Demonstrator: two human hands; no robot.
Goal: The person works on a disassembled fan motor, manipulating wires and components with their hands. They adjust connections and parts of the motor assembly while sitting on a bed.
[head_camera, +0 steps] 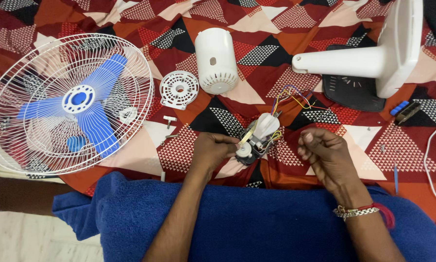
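The left hand (213,148) pinches the motor (258,136) at its lower left edge, fingertips pressed on the metal frame beside the round white gear cap. The motor rests on the patterned cloth (402,145), between both hands, near the blue towel (257,218). The right hand (325,150) hovers just right of the motor, fingers curled loosely together, holding nothing that can be seen.

Handling: the motor looks dense and rigid for its size, with a metal core and plastic housing. Take hold on the metal frame or housing, not on the wires (291,97), which are thin, soft and likely to tear at their solder points. These lead toward the stand (373,60), so slack is limited.

Nearby: the guard with blue blade (77,99) well to the left, the round vented plate (179,90), the white cover (216,60).
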